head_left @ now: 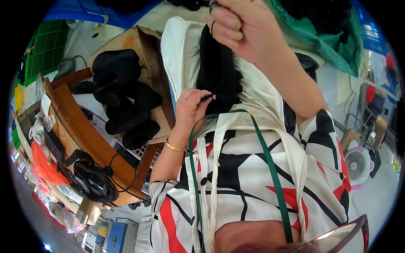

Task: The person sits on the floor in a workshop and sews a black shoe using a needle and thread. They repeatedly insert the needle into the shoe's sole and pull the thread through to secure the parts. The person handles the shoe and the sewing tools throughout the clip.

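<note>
Across the seated person's lap: white cloth [181, 50] spread out, a long black fabric piece [216, 59] lying lengthwise on it, front of body. Its near end bunches close to the patterned shirt [240, 168]; far end runs up beneath the raised right arm.

Left hand [190, 106]: at near end of the black piece, thumb and forefinger pinched together on its edge. Small pale-and-red tag or mark [214, 97] right at the fingertips. Gold bracelet [174, 146] on that wrist.

Right hand [244, 33]: raised at top of view, well apart from the left, fingers curled in toward the palm. Thin dark loop [212, 28] beside the fingers; cannot tell whether anything is held within.

Left of lap: cardboard box [154, 63], flaps out, black padded pieces [126, 92] heaped over it. Next to that, brown wooden frame [84, 130], curved by the lens; black bag [95, 183] near its lower end, orange-red plastic [45, 166] farther out. Green crate [46, 48] upper left.

Right side: green sheeting [348, 55] around dark material, upper corner; white-and-pink fan [357, 165] on the floor, lower down.
</note>
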Motion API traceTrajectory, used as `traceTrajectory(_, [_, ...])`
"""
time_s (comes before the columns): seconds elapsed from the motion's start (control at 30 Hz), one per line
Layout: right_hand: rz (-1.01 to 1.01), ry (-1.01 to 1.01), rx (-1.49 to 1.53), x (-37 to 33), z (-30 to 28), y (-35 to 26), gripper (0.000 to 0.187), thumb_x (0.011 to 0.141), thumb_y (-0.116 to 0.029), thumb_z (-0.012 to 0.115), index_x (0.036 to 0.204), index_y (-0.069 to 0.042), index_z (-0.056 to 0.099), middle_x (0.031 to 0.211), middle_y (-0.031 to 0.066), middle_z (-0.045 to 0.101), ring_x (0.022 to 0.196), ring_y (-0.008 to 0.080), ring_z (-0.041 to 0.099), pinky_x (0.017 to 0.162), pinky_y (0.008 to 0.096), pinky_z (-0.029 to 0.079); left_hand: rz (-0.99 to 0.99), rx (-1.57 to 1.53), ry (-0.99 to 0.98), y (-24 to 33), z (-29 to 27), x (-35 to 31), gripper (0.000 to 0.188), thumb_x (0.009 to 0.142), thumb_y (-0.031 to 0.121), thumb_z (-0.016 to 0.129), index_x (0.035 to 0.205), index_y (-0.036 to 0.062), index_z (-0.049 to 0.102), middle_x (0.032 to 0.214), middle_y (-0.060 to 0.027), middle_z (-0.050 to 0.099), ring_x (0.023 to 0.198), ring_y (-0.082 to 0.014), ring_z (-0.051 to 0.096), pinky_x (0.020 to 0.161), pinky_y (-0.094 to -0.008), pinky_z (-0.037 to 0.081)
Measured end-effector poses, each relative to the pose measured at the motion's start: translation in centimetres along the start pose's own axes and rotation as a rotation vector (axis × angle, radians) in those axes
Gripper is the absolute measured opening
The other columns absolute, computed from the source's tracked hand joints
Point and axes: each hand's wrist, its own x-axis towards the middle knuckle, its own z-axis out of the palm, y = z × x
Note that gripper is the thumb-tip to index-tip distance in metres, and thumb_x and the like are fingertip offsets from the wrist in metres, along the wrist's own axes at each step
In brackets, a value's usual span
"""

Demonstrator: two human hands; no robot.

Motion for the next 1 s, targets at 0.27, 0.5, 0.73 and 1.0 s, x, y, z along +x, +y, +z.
traceTrajectory(0.27, [-0.007,-0.038,0.012,0.6,0.1,-1.4,0.014,0.103,-0.020,0.053,0.099,-0.007,0.058,0.056,-0.0054,0.042,0.042,0.0039,0.037,0.039,0.0181,0.029,-0.207,-0.039,-0.186,0.4,-0.9,1.1,0.012,0.086,0.006,0.069,0.097,0.0030,0.070,0.081,-0.0071,0.063,0.074,-0.0203,0.059,0.068,-0.0282,0.047])
traceTrajectory(0.5, [-0.090,-0.069,-0.045,0.7,-1.4,-2.9,0.017,0.103,-0.025,0.053,0.101,-0.009,0.058,0.055,-0.0082,0.038,0.041,0.0025,0.033,0.038,0.0173,0.027,-0.488,-0.242,-0.198,-0.1,-0.5,1.5,0.017,0.086,0.014,0.070,0.097,0.0004,0.070,0.071,-0.0099,0.062,0.060,-0.0173,0.056,0.058,-0.0297,0.045])
traceTrajectory(0.73, [-0.244,0.142,-0.114,-1.1,-4.6,-5.3,0.015,0.103,-0.022,0.053,0.100,-0.008,0.058,0.057,-0.0059,0.041,0.044,0.0050,0.038,0.040,0.0197,0.032,-0.658,-0.187,-0.054,0.9,-1.0,-0.7,0.040,0.080,0.033,0.080,0.089,-0.0037,0.065,0.068,-0.0097,0.063,0.061,-0.0158,0.058,0.062,-0.0297,0.049])
traceTrajectory(1.0, [-0.209,0.227,-0.146,-4.2,-4.7,-5.5,0.016,0.101,-0.024,0.056,0.100,-0.008,0.055,0.058,-0.0070,0.035,0.048,0.0053,0.035,0.044,0.0215,0.026,-0.784,0.125,-0.143,3.6,-0.2,-0.9,0.057,0.068,0.049,0.083,0.077,-0.0021,0.058,0.071,-0.0189,0.061,0.068,-0.0278,0.061,0.063,-0.0400,0.050])
